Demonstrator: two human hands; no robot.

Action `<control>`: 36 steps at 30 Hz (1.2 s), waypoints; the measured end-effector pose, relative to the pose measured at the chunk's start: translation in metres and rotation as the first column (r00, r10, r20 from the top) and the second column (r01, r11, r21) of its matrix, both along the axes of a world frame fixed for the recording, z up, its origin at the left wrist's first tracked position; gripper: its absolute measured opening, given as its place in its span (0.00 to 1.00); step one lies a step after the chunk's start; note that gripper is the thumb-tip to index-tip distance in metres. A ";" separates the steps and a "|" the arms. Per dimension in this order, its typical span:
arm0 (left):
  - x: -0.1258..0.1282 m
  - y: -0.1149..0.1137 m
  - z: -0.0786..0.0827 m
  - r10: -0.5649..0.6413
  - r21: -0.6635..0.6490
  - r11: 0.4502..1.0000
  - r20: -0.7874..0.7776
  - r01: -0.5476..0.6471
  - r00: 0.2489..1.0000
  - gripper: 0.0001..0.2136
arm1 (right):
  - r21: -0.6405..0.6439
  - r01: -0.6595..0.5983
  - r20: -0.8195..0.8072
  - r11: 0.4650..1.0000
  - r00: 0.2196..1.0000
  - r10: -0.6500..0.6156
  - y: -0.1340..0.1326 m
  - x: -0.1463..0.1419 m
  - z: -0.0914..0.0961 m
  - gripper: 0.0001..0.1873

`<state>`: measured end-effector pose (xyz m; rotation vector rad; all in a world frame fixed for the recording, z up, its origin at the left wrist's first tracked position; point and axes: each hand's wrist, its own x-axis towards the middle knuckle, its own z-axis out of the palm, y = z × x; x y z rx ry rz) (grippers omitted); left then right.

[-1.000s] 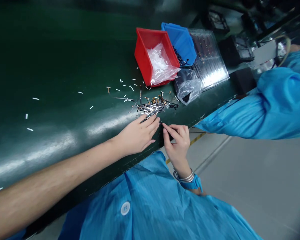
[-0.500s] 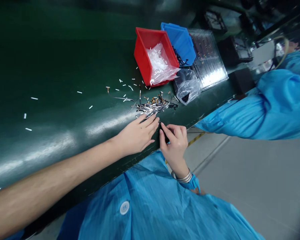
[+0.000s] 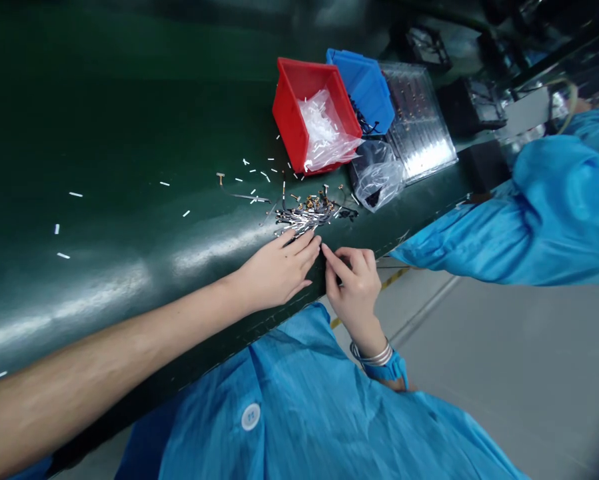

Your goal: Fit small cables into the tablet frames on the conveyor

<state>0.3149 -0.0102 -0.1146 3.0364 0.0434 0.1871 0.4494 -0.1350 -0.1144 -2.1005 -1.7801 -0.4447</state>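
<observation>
My left hand (image 3: 274, 270) lies on the dark green table (image 3: 109, 133), fingers together, tips touching the near edge of a heap of small metal and black wire parts (image 3: 306, 212). My right hand (image 3: 352, 287) sits at the table's front edge, fingers curled, thumb and forefinger pinched right beside my left fingertips. What the pinch holds is too small to make out. A silver bracelet and a blue cuff show at my right wrist.
A red bin (image 3: 312, 120) with a clear bag of white pieces stands behind the heap, a blue bin (image 3: 366, 87) next to it. A clear plastic bag (image 3: 376, 175) and a clear tray (image 3: 419, 123) lie to the right. Small white bits are scattered over the table. A co-worker's blue sleeve (image 3: 529, 213) rests at right.
My right hand shifted slightly, its pinch staying against my left fingertips. My left hand stayed put.
</observation>
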 end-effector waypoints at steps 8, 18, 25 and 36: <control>-0.004 0.001 -0.001 0.030 -0.054 0.998 0.080 -0.026 0.996 0.23 | 0.081 0.017 -0.207 0.997 0.978 0.001 0.008 0.011 -0.001 0.13; -0.010 0.007 0.012 0.217 -0.155 0.972 0.316 -0.175 0.924 0.12 | 0.023 -0.125 -0.143 0.992 0.982 0.127 0.029 0.025 -0.002 0.15; -0.032 0.031 0.024 0.442 -0.117 0.897 0.293 -0.427 0.848 0.16 | 0.016 -0.247 -0.194 0.969 0.950 0.245 0.033 0.021 0.003 0.16; -0.054 0.091 0.050 0.353 0.254 0.890 0.145 -0.380 0.924 0.05 | 0.066 -0.346 -0.199 0.936 0.914 0.353 0.045 0.018 0.008 0.18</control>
